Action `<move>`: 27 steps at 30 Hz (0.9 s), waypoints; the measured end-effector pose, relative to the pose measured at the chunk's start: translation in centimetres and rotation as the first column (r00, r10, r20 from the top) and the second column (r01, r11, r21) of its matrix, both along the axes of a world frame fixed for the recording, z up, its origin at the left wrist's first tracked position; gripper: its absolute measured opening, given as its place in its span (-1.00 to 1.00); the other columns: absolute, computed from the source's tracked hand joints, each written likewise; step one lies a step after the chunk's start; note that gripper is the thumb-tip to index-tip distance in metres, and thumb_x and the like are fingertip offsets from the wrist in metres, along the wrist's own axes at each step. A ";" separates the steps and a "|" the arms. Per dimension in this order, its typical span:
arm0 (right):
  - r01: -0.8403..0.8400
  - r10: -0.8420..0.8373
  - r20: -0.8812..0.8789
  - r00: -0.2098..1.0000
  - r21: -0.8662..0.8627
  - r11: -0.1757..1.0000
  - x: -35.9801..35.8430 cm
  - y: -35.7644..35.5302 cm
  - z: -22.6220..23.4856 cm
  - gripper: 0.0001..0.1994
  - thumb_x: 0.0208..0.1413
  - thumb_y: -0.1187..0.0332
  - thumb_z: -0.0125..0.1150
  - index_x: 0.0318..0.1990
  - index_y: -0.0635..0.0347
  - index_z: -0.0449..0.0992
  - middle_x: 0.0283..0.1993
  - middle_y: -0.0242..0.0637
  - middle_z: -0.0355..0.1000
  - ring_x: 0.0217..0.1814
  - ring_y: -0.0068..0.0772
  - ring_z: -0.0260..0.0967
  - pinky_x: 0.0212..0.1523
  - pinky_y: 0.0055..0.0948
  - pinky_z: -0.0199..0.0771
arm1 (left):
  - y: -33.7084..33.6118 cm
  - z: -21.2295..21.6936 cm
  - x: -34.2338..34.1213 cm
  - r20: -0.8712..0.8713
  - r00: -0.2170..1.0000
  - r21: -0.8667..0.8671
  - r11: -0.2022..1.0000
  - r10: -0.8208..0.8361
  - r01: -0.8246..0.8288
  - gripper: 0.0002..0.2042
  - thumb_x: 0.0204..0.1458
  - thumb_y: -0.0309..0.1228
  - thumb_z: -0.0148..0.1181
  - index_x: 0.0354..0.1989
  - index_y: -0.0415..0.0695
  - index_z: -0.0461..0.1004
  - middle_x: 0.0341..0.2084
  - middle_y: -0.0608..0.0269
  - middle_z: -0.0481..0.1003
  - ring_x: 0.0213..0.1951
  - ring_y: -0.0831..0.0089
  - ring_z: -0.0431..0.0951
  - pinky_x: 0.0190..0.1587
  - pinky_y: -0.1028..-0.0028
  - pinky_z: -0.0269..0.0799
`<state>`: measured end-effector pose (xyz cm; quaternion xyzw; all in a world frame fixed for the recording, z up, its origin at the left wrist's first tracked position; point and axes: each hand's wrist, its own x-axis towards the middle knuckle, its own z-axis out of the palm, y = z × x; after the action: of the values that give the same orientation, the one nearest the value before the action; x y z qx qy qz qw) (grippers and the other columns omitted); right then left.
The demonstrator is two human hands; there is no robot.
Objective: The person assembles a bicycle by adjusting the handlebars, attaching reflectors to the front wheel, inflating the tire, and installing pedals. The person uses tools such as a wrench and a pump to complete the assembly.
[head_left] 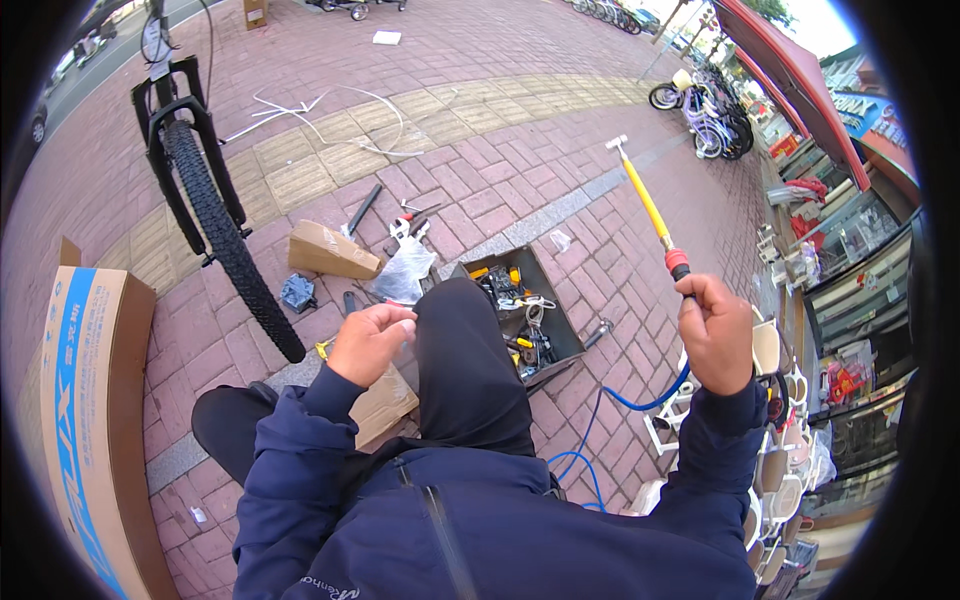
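My right hand (715, 330), raised at the right, is closed around the dark end of an air-line wand (645, 200). The wand has a long yellow tube, a red collar and a pale metal cross-head pointing up and away. From below that hand a blue hose (645, 405) curves down toward the ground. My left hand (368, 343) is in front of my bent knee, its fingers curled and thumb brought in; whether anything small is between them is hidden. Beyond the left hand lie a clear plastic bag (405, 272) and a brown cardboard piece (333, 250).
An open toolbox (570, 335) full of tools stands right of my knee. A bicycle front wheel (225, 240) rises at left, beside a tall cardboard box (130, 400). White strips (395, 120) lie on the paving. Child seats (785, 500) line the right, with parked bikes (708, 125) farther off.
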<state>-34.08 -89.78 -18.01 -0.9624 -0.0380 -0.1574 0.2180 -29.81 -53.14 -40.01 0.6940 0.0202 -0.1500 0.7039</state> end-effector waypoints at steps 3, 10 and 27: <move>-0.401 0.444 0.192 0.875 -0.226 0.888 2.7 3.5 -2.0 -0.78 0.01 0.67 0.10 -0.21 0.21 0.53 -0.40 -0.15 0.47 -0.45 -0.12 0.47 -0.42 -0.31 0.44 | -0.5 2.1 0.9 0.048 0.998 -0.380 0.924 -0.034 0.050 -0.43 0.24 -0.37 0.16 0.37 -0.32 0.17 0.08 0.08 0.51 -0.14 0.48 0.59 -0.11 0.51 0.51; -0.752 0.762 -0.047 0.646 -0.213 0.624 13.2 9.3 -9.9 -0.82 0.00 0.67 0.13 -0.28 0.17 0.45 -0.29 -0.10 0.52 -0.25 0.08 0.50 -0.26 -0.20 0.51 | 2.2 2.5 1.7 0.179 0.929 -0.842 0.539 0.322 -0.025 -0.58 0.29 -0.34 0.14 0.25 -0.22 0.26 0.09 0.03 0.47 0.11 0.21 0.53 0.15 0.24 0.50; -0.619 0.712 -0.207 0.671 0.371 0.692 20.0 31.3 -26.9 -0.77 0.19 0.25 0.33 -0.28 0.26 0.54 -0.47 -0.35 0.43 -0.46 -0.48 0.29 -0.40 -0.43 0.30 | 15.2 -10.8 -3.0 -0.137 0.127 -0.103 0.114 0.982 -0.988 -0.74 0.07 -0.47 0.22 -0.06 -0.26 0.60 -0.31 0.16 0.65 -0.31 0.47 0.63 -0.20 0.46 0.53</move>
<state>-14.09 -58.43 -44.90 -0.8530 -0.3303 0.0965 0.3924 -32.77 -37.91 -50.79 0.4424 0.4731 0.3391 0.6823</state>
